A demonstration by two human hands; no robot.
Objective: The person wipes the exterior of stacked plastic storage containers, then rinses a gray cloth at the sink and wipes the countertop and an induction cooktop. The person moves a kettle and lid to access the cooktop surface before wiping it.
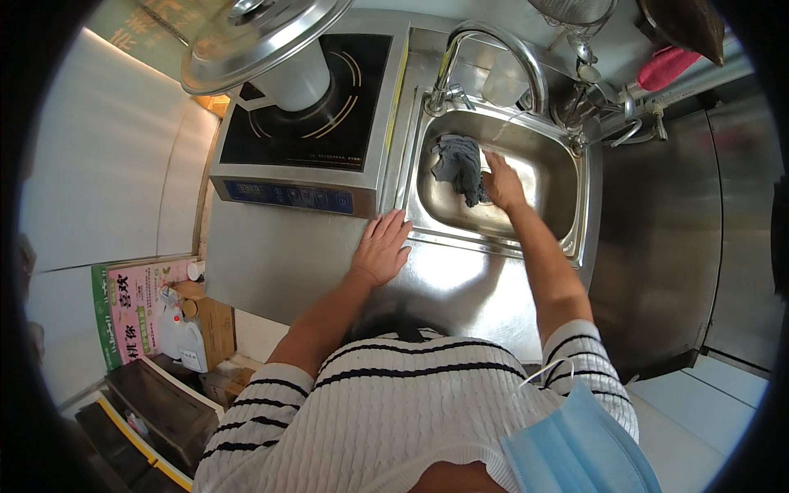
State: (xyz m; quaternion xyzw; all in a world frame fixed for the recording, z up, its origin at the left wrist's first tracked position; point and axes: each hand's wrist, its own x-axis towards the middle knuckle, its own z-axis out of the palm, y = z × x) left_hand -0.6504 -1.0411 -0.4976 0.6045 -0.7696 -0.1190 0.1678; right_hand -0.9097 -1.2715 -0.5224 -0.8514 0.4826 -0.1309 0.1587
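My left hand [382, 248] lies flat on the stainless steel counter [290, 252], fingers spread, by the front right corner of the induction cooker [363, 191]. In the steel sink [548, 179], my right hand [502, 182] reaches over the basin with its fingers stretched out and nothing seen in its grasp. A crumpled grey cloth [457, 163] lies in the basin just left of that hand. Whether the thumb touches the cloth, I cannot tell. Part of the drain [485, 191] shows between them. A thin stream of water [506, 126] falls from the curved chrome faucet [493, 31].
On the cooker stands a grey pot [296, 80] under a wide metal lid [265, 43]. A translucent plastic container [505, 77] is behind the sink. Utensils and a strainer [576, 9] hang at the back right. Low on the left are a white jug [188, 345] and cardboard box [216, 333].
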